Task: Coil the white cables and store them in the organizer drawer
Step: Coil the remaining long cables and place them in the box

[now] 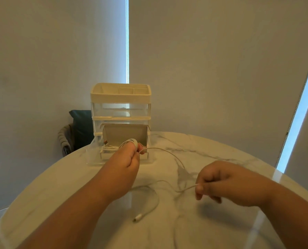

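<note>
**Inspector A:** Nearest us, what did we record?

**Inspector B:** We found the plug (138, 217) of the white cable (187, 188) lying free on the tabletop (212, 155), its slack looping loosely beside it. The right hand (221, 184) pinched the cable between thumb and fingertips just above the surface. We judged it was guiding and tensioning the line so the turns lay evenly.

**Inspector A:** And the other hand?

**Inspector B:** Farther out, the left hand (126, 159) gripped a small coil (131, 141), raised directly before the open drawer (95, 155). We judged it was held there so the finished bundle had little way to travel. The hands were well apart, with the cable sagging between them.

**Inspector A:** Clearance?

**Inspector B:** The drawer stood pulled out at the base of the organizer (120, 97). An open cardboard box (124, 134), apparently seated in it, had a raised flap that closed off the back. Bare tabletop lay to the right. The organizer sat near the far rim, with a dark chair (81, 126) beyond. We judged the coiling partway done, with the tail not yet wound in.
</note>
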Demonstrator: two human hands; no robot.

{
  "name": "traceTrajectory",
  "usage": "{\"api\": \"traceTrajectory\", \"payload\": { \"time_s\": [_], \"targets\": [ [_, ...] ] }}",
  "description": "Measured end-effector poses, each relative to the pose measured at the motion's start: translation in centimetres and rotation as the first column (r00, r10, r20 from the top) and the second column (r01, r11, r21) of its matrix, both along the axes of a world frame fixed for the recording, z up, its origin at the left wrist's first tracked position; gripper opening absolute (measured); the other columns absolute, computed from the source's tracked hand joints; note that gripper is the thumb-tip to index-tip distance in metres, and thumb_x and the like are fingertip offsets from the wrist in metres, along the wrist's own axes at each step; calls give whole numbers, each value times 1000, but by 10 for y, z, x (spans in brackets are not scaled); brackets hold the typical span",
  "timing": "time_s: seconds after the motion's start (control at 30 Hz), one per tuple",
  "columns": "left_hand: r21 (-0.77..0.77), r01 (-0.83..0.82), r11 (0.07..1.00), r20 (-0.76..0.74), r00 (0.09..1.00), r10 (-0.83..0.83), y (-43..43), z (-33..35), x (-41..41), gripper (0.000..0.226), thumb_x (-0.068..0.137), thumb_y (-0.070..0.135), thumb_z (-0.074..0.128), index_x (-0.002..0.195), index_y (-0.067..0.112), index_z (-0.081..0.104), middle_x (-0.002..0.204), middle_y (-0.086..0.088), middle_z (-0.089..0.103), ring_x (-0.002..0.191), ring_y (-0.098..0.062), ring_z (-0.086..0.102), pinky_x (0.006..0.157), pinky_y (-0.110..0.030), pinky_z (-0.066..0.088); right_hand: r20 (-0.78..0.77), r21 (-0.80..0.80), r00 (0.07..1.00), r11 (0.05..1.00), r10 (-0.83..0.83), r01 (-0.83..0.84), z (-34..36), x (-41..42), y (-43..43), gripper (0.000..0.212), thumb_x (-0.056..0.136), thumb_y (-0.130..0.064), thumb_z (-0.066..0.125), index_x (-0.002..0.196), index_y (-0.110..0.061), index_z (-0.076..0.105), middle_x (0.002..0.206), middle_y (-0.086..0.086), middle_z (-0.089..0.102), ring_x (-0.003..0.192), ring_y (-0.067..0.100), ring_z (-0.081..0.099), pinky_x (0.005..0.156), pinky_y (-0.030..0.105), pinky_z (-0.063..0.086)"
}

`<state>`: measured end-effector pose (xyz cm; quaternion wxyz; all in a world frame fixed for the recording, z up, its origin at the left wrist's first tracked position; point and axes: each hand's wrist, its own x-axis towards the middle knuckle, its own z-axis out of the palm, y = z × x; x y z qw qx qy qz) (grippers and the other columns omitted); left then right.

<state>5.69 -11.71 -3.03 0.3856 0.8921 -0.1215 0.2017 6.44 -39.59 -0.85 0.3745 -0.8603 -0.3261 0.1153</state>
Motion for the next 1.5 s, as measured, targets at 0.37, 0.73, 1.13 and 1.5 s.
{"api": "traceTrajectory", "payload": {
  "time_s": [0.37, 0.73, 1.13, 1.5],
  "targets": [
    [20, 114, 993, -205, 973, -107, 0, -3, 3, 23, 104, 19, 38, 99, 29, 58, 95, 4, 59, 87, -15, 54, 79, -33, 48, -205, 970, 724, 237, 658, 59, 12, 17, -22, 39, 101, -27, 32, 80, -3, 55, 61, 4, 29, 55, 22, 36, 73, 42, 38],
    [80, 290, 954, -332, 910, -249, -33, -17, -8, 23, 102, 22, 40, 99, 27, 62, 87, 9, 56, 76, -5, 50, 75, -26, 47, -574, 818, 791, 199, 210, 540, 0, -2, 49, 39, 88, -29, 51, 114, -2, 63, 116, 25, 66, 112, 45, 64, 93, 55, 54],
    [-317, 212, 924, -435, 834, -340, -27, -10, -10, 25, 100, 13, 39, 91, 13, 63, 70, -1, 51, 59, -9, 49, 59, -22, 48, 400, 165, 828, 919, -393, 357, 15, -25, 20, 19, 81, -53, 68, 95, -42, 74, 84, -22, 71, 67, 7, 66, 59, 21, 53],
    [-383, 157, 910, -200, 948, -248, -33, -5, -16, 31, 102, 17, 40, 85, 22, 66, 79, -11, 59, 65, -6, 54, 76, -32, 53, -88, 652, 969, 722, -232, 233, -10, -10, 37, 43, 90, 5, 37, 104, -21, 68, 86, 14, 73, 82, 30, 68, 70, 40, 50]
  ]
}}
